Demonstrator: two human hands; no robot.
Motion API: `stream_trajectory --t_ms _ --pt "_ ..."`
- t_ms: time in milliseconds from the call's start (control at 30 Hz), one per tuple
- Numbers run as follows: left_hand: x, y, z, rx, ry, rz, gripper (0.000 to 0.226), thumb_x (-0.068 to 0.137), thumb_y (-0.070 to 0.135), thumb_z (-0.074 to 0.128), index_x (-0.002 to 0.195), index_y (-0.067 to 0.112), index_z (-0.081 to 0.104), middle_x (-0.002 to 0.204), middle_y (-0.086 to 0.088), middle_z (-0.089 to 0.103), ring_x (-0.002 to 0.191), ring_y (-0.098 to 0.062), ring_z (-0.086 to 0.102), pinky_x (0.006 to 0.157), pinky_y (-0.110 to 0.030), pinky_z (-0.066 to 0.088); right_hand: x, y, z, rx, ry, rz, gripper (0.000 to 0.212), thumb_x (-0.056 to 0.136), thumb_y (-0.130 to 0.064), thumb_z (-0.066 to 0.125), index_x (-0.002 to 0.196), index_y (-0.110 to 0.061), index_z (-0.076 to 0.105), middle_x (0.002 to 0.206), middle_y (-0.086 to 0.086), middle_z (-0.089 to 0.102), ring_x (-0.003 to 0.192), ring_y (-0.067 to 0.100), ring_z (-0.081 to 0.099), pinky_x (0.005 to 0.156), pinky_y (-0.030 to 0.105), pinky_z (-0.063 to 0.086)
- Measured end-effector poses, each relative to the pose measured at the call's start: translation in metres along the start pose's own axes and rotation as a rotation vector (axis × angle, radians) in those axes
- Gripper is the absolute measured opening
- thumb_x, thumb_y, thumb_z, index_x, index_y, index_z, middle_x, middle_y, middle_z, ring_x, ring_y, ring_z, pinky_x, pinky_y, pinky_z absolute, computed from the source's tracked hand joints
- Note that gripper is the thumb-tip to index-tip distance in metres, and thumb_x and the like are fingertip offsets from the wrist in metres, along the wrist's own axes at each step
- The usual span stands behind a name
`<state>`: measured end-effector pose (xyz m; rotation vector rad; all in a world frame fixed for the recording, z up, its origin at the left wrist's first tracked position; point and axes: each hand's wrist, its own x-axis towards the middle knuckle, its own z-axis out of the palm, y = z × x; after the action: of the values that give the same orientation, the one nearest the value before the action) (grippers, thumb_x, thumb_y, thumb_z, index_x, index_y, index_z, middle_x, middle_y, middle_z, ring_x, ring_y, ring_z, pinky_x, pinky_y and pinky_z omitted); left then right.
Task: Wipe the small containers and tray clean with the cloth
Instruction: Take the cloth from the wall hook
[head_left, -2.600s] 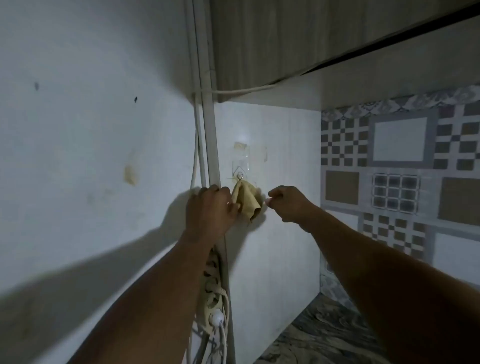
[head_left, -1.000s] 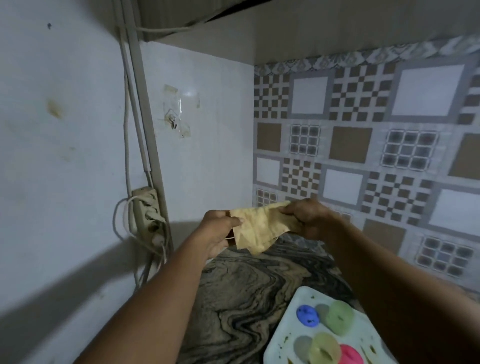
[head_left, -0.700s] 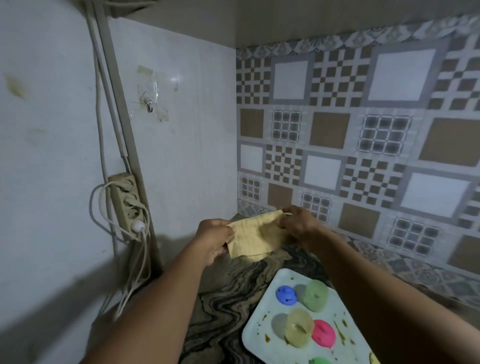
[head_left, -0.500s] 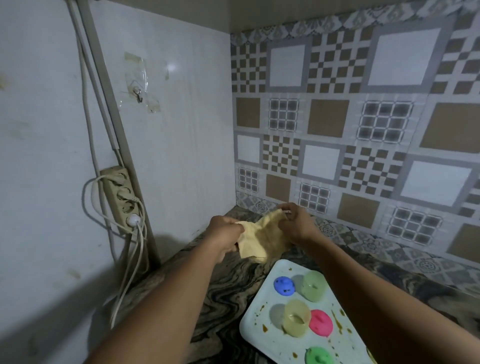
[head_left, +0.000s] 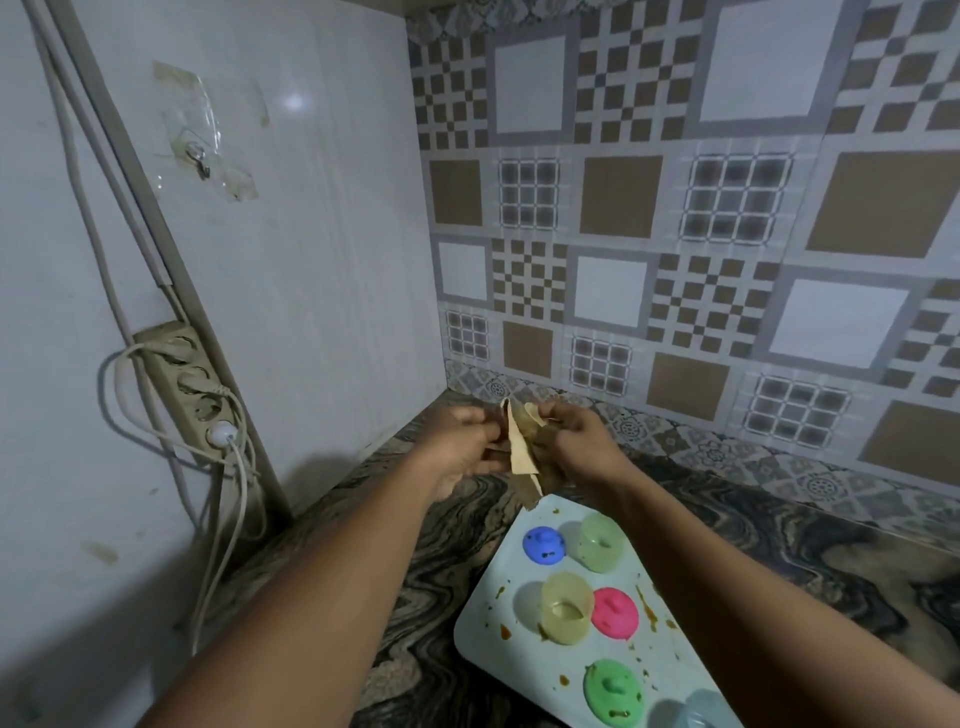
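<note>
Both hands are raised over the far corner of the counter (head_left: 415, 561), holding the cloth (head_left: 522, 457) between them. The left hand (head_left: 462, 447) pinches its near edge with curled fingers. The right hand (head_left: 576, 441) grips the bunched upper part, and a crumpled tail of the yellow-tan fabric hangs just above the tray's far corner.

The tray (head_left: 524, 670) lies on the marbled counter below and to the right of the hands, its pale surface flecked with brown stains. On it stand 2 translucent cups and 3 coloured lids. The blue lid (head_left: 544, 544) sits beside the green cup (head_left: 601, 542) at the far end. The yellow cup (head_left: 566, 607) touches the pink lid (head_left: 614, 613) in the middle, and the green lid (head_left: 613, 692) is nearest (it is spotted with brown too). A clear container (head_left: 701, 714) is cut off by the bottom edge.

On the left wall a power strip (head_left: 192, 389) holds 1 white plug, and a small hook (head_left: 196, 154) is stuck higher up.
</note>
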<state>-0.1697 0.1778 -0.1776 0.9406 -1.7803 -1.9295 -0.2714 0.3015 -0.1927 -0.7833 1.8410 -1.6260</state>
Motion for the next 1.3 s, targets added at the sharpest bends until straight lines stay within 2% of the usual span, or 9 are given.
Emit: stream_trajectory --t_ms 67,167,300,467,667,833,967,1100,1300 --pt "0.006 -0.002 0.007 0.123 0.028 0.032 0.03 0.089 0.008 0.074 0.117 0.007 0.06 0.102 -0.017 0.07 0.064 -0.021 0.071 0.047 -0.029 0.058 -0.002 0.003 -0.004 0.047 -0.018 0.023 0.02 0.098 -0.003 0.051 0.1 0.001 0.07 0.083 0.032 0.069 0.065 0.032 0.062 0.061 0.039 0.052" --pt "0.008 -0.001 0.011 0.305 -0.006 0.049 0.021 0.089 0.024 0.076 0.104 0.02 0.063 0.081 -0.01 0.071 0.048 -0.014 0.061 0.04 -0.022 0.047 -0.006 0.0 -0.012 0.123 -0.036 0.073 0.024 0.099 -0.004 0.05 0.1 0.006 0.071 0.057 0.013 0.06 0.046 0.019 0.045 0.048 0.025 0.036" --pt "0.012 -0.004 0.013 0.361 0.005 0.049 0.024 0.09 0.024 0.075 0.101 0.006 0.065 0.057 -0.008 0.061 0.039 -0.01 0.05 0.036 -0.02 0.041 -0.003 0.008 -0.025 0.243 -0.042 0.184 0.028 0.094 -0.016 0.049 0.097 -0.001 0.074 0.089 0.027 0.063 0.076 0.03 0.055 0.063 0.035 0.05" --pt "0.014 -0.011 0.022 0.331 0.061 0.087 0.021 0.089 0.024 0.076 0.087 0.01 0.061 0.059 -0.003 0.056 0.037 -0.009 0.046 0.034 -0.018 0.034 -0.013 0.022 -0.036 0.81 0.055 0.311 0.034 0.097 -0.026 0.058 0.076 -0.001 0.069 0.064 0.009 0.055 0.053 0.017 0.06 0.047 0.026 0.057" --pt "0.013 -0.015 0.041 0.267 -0.059 0.103 0.02 0.087 0.023 0.078 0.087 0.012 0.062 0.069 -0.004 0.062 0.039 -0.01 0.047 0.035 -0.019 0.034 -0.028 0.043 -0.033 1.196 -0.025 0.29 0.04 0.093 -0.032 0.064 0.111 0.005 0.064 0.101 0.025 0.072 0.083 0.03 0.074 0.071 0.034 0.063" --pt "0.011 -0.022 0.055 0.209 -0.08 0.145 0.021 0.084 0.024 0.081 0.087 0.013 0.064 0.071 -0.004 0.064 0.039 -0.01 0.046 0.036 -0.019 0.034 -0.028 0.045 -0.036 1.189 0.037 0.302 0.031 0.082 -0.012 0.067 0.111 -0.004 0.065 0.102 0.018 0.073 0.092 0.03 0.07 0.096 0.036 0.051" --pt "0.011 -0.027 0.067 0.201 -0.042 0.209 0.02 0.082 0.025 0.082 0.086 0.013 0.066 0.072 -0.004 0.065 0.038 -0.01 0.046 0.038 -0.017 0.034 -0.035 0.051 -0.039 1.181 0.076 0.319 0.028 0.076 -0.004 0.064 0.104 -0.003 0.063 0.093 0.017 0.072 0.087 0.028 0.067 0.081 0.034 0.051" --pt "0.011 -0.039 0.076 0.256 -0.035 0.214 0.019 0.087 0.03 0.078 0.087 0.014 0.067 0.077 -0.005 0.065 0.041 -0.01 0.047 0.037 -0.017 0.035 -0.037 0.062 -0.047 1.1 0.135 0.398 0.028 0.091 0.008 0.045 0.115 -0.001 0.057 0.11 0.025 0.067 0.103 0.037 0.065 0.082 0.05 0.059" --pt "0.001 -0.091 0.065 0.74 -0.134 0.279 0.008 0.093 0.023 0.065 0.088 0.02 0.07 0.088 0.004 0.069 0.08 -0.018 0.064 0.071 -0.03 0.053 -0.04 0.089 -0.072 0.767 0.375 0.481 0.032 0.09 0.014 0.038 0.104 -0.007 0.058 0.108 0.022 0.06 0.103 0.039 0.06 0.077 0.051 0.058"
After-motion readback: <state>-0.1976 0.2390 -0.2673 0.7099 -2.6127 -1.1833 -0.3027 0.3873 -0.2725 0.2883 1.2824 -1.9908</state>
